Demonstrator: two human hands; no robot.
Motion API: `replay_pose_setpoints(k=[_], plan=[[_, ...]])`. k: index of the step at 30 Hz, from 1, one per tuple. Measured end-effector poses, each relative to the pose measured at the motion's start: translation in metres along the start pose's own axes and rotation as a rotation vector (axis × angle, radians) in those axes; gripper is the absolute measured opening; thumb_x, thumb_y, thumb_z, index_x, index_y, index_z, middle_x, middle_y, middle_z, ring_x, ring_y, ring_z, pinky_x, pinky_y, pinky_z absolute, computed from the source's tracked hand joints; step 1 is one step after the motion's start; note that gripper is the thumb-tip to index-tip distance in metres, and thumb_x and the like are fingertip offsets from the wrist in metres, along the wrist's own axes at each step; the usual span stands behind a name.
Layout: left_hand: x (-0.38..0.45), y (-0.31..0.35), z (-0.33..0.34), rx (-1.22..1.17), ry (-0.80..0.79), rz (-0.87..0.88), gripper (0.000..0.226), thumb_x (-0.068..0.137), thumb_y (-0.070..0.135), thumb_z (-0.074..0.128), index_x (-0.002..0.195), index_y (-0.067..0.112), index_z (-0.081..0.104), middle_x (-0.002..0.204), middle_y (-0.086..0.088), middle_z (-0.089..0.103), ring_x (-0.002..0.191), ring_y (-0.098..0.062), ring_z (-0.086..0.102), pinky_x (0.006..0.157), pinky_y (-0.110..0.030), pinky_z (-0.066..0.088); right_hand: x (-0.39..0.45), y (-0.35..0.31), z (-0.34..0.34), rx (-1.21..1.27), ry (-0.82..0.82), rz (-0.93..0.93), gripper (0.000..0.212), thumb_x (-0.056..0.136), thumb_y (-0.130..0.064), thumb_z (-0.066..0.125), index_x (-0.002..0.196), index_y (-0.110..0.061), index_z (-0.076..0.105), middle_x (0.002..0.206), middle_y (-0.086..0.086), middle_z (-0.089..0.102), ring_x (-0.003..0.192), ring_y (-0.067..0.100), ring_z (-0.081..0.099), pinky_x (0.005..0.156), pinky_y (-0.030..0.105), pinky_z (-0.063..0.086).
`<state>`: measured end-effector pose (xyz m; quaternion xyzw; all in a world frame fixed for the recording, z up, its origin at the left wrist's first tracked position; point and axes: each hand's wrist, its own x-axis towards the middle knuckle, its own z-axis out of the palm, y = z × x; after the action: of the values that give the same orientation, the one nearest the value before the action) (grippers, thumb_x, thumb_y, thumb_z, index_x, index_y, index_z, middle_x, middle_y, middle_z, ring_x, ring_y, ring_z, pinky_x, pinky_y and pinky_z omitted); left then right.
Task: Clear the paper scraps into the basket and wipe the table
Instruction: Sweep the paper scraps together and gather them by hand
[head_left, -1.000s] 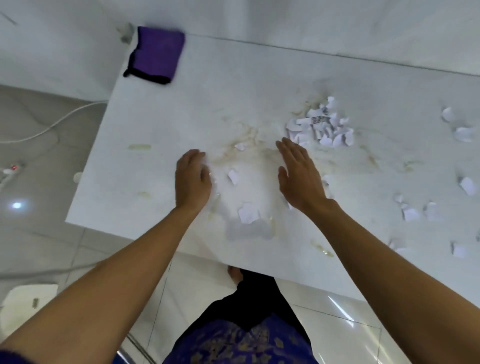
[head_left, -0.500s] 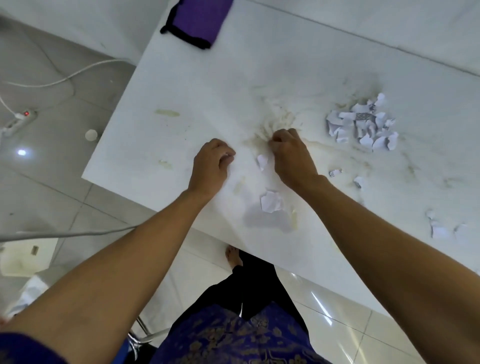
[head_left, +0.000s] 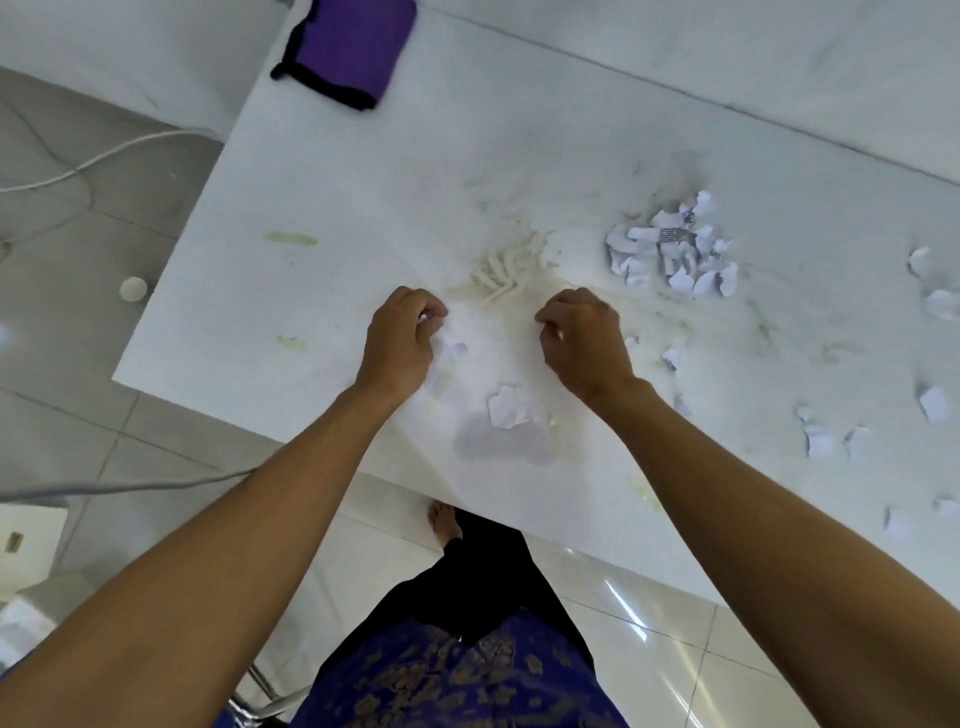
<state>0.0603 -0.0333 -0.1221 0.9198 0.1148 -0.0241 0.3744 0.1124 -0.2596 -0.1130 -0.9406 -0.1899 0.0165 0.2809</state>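
A person is standing at the near edge of a white surface (head_left: 363, 156) and working with both bare hands at gathering torn paper. The scrap-clearing step is in hand; wiping is not yet begun, judging by the yellowish smears and a wet patch showing on the surface.

The left hand (head_left: 402, 340) is hovering low with its fingers curled inward, and a sliver of white is showing at the fingertips, so its grip is probably pinching a small scrap. The right hand (head_left: 582, 340) is also curled with knuckles up; whether its grip is holding paper cannot be told.

Taking the left hand as the landmark: a small scrap (head_left: 457, 349) is lying just beside it, toward the right hand. A larger crumpled scrap (head_left: 509, 406) is resting nearer the person, between the two wrists. A heaped pile of scraps (head_left: 672, 254) is sitting well beyond the right hand, and loose pieces are trailing off past that. A folded purple cloth (head_left: 348, 49) is waiting at the far corner.

No basket is in view, so the next move likely calls for collecting these nearby pieces, then carrying them off.
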Motion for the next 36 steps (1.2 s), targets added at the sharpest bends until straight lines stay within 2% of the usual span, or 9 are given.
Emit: replay_pose_setpoints(k=[2, 6, 10, 15, 19, 24, 27, 30, 36], plan=[[0.001, 0.014, 0.007, -0.013, -0.023, 0.010, 0.022, 0.092, -0.005, 0.052, 0.095, 0.008, 0.068, 0.101, -0.005, 0.064, 0.090, -0.015, 0.060, 0.080, -0.015, 0.044, 0.013, 0.012, -0.022, 0.069, 0.151, 0.177, 0.023, 0.073, 0.006, 0.061, 0.083, -0.005, 0.078, 0.086, 0.009, 0.075, 0.081, 0.027, 0.068, 0.076, 0.031, 0.053], [0.009, 0.050, 0.024, -0.093, -0.107, 0.083, 0.018, 0.094, -0.001, 0.054, 0.097, 0.007, 0.070, 0.099, -0.002, 0.064, 0.084, -0.006, 0.056, 0.075, -0.002, 0.038, 0.046, 0.048, -0.070, 0.001, 0.284, 0.346, 0.027, 0.072, 0.005, 0.047, 0.069, -0.006, 0.072, 0.070, 0.015, 0.066, 0.072, 0.032, 0.061, 0.065, 0.034, 0.046], [0.018, 0.079, 0.037, -0.174, -0.148, 0.112, 0.014, 0.094, 0.005, 0.059, 0.097, 0.012, 0.071, 0.097, 0.002, 0.066, 0.085, 0.003, 0.057, 0.075, -0.005, 0.040, 0.041, 0.053, -0.071, -0.114, 0.182, 0.413, 0.031, 0.086, 0.002, 0.049, 0.106, -0.003, 0.071, 0.119, 0.009, 0.067, 0.117, 0.035, 0.052, 0.087, 0.040, 0.050], [0.062, 0.133, 0.056, -0.200, -0.204, 0.221, 0.021, 0.099, 0.012, 0.055, 0.110, 0.010, 0.073, 0.112, -0.002, 0.072, 0.099, -0.010, 0.063, 0.088, -0.019, 0.048, -0.018, 0.037, -0.033, -0.048, 0.295, 0.415, 0.038, 0.082, 0.007, 0.050, 0.112, -0.006, 0.070, 0.123, 0.009, 0.066, 0.116, 0.035, 0.053, 0.093, 0.045, 0.048], [0.080, 0.151, 0.053, -0.096, -0.299, 0.236, 0.030, 0.103, 0.015, 0.048, 0.125, 0.011, 0.067, 0.127, -0.001, 0.068, 0.117, -0.013, 0.061, 0.097, -0.017, 0.043, -0.054, 0.038, -0.029, -0.054, 0.210, 0.478, 0.040, 0.087, 0.000, 0.054, 0.125, -0.008, 0.062, 0.140, 0.011, 0.054, 0.130, 0.032, 0.044, 0.104, 0.045, 0.042], [0.032, 0.078, 0.020, 0.141, -0.132, 0.172, 0.022, 0.089, 0.016, 0.064, 0.111, 0.015, 0.070, 0.111, -0.002, 0.066, 0.099, -0.019, 0.062, 0.088, -0.028, 0.049, -0.085, 0.042, -0.033, -0.119, -0.137, 0.127, 0.055, 0.087, -0.031, 0.067, 0.139, -0.019, 0.054, 0.155, 0.010, 0.038, 0.143, 0.031, 0.033, 0.107, 0.045, 0.037], [-0.009, 0.038, 0.010, 0.210, -0.182, 0.098, 0.030, 0.080, 0.024, 0.079, 0.108, 0.017, 0.069, 0.106, -0.001, 0.062, 0.091, -0.017, 0.059, 0.081, -0.026, 0.047, -0.095, 0.048, -0.029, -0.153, -0.144, -0.006, 0.033, 0.086, -0.007, 0.069, 0.118, -0.012, 0.071, 0.139, 0.013, 0.056, 0.129, 0.033, 0.048, 0.087, 0.045, 0.056], [-0.023, 0.029, 0.020, 0.173, -0.151, 0.116, 0.019, 0.085, 0.018, 0.076, 0.103, 0.014, 0.070, 0.101, -0.001, 0.066, 0.089, -0.020, 0.062, 0.080, -0.028, 0.049, -0.090, 0.063, -0.028, -0.148, -0.069, -0.046, 0.029, 0.076, 0.016, 0.066, 0.094, -0.003, 0.077, 0.109, 0.013, 0.069, 0.102, 0.036, 0.059, 0.062, 0.043, 0.058], [-0.020, 0.050, 0.045, 0.221, -0.115, 0.198, 0.015, 0.097, 0.020, 0.062, 0.087, 0.011, 0.065, 0.087, -0.001, 0.061, 0.077, -0.017, 0.055, 0.070, -0.025, 0.040, -0.035, 0.075, -0.055, -0.157, 0.037, 0.113, 0.017, 0.077, 0.009, 0.061, 0.080, 0.000, 0.075, 0.083, 0.015, 0.072, 0.080, 0.036, 0.062, 0.066, 0.038, 0.053]])
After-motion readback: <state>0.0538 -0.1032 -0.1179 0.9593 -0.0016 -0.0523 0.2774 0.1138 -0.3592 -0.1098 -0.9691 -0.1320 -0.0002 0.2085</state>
